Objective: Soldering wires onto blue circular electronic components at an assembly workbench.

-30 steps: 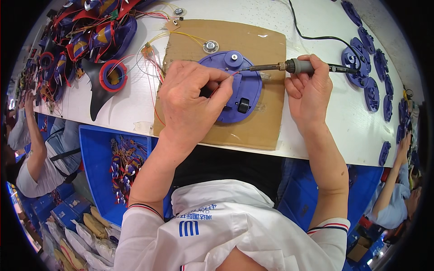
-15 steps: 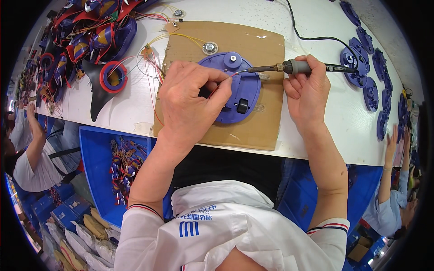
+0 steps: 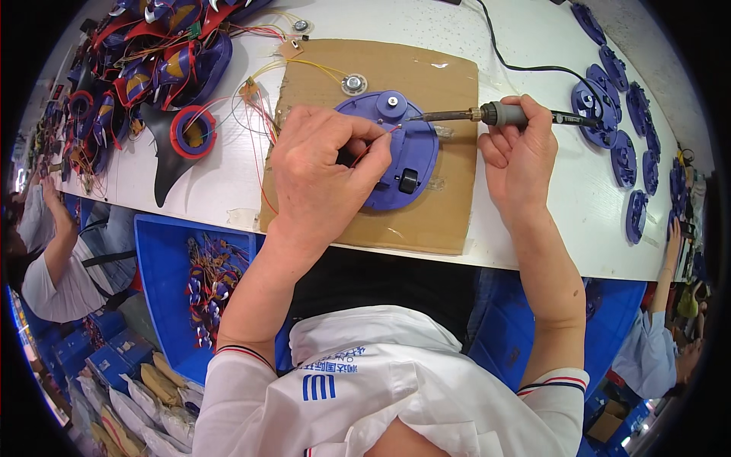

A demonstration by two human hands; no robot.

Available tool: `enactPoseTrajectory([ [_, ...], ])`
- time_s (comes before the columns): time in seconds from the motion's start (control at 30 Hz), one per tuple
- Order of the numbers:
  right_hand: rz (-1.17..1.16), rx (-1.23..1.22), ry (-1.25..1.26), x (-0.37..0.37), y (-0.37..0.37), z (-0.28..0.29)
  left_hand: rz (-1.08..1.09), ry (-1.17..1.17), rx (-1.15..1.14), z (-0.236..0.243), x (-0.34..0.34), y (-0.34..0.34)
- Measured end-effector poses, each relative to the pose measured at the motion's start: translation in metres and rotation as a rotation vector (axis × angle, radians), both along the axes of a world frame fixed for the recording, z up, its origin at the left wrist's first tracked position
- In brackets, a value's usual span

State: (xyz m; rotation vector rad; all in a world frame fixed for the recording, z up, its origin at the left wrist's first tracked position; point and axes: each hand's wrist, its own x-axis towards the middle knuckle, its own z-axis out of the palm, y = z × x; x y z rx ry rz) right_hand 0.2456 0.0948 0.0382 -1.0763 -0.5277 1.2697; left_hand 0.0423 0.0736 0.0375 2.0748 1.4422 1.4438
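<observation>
1. Lying on a sheet of brown cardboard, the round purple shell sits between the two hands — partly hidden by the left one, and apart from the right one.
2. The left hand reaches over the shell's left side, thumb and forefinger pinched together on a thin red wire. The wire's end pokes just past the fingertips, over the upper part of the shell. Its other fingers curl inward; what lies beneath them is hidden.
3. The right hand, to the right of the shell, is closed around the handle of a soldering iron, thumb and forefinger on the grip, remaining fingers folded toward the palm.
4. The iron points left across the shell, its tip just beside the wire's end — whether the two touch, I cannot tell.
5. Near the shell's lower right edge is a black wheel. A small round speaker with yellow leads lies beside the upper left edge.
6. Farther left, a black fin-shaped part with a red ring rests on the white table.
</observation>
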Motion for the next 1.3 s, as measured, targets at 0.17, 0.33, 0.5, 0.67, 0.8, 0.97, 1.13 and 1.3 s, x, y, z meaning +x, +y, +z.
enactPoseTrajectory([
  [0.17, 0.006, 0.007, 0.042, 0.004, 0.002, 0.000, 0.000, -0.003, 0.007, 0.000, 0.000, 0.000],
  [0.33, -0.034, 0.010, 0.079, 0.003, 0.004, 0.004, 0.011, -0.005, 0.004, 0.004, 0.001, 0.000],
  [0.5, -0.085, 0.010, 0.080, 0.009, 0.006, 0.004, -0.027, 0.040, -0.154, 0.006, -0.003, -0.006],
  [0.67, -0.103, 0.007, 0.145, 0.015, 0.008, 0.006, 0.046, 0.238, -0.012, 0.019, 0.005, -0.012],
  [0.8, -0.137, -0.005, 0.232, 0.008, 0.011, 0.013, 0.028, 0.276, -0.150, 0.018, 0.007, -0.021],
  [0.97, -0.087, 0.056, 0.213, 0.032, 0.006, 0.006, -0.042, -0.027, -0.279, 0.030, -0.016, -0.017],
  [1.13, -0.111, 0.020, 0.224, 0.027, 0.009, 0.004, 0.079, -0.368, -0.407, 0.033, -0.070, -0.008],
  [1.3, -0.049, 0.071, 0.208, 0.030, 0.011, -0.004, 0.428, 0.324, 0.225, 0.010, -0.102, -0.006],
])
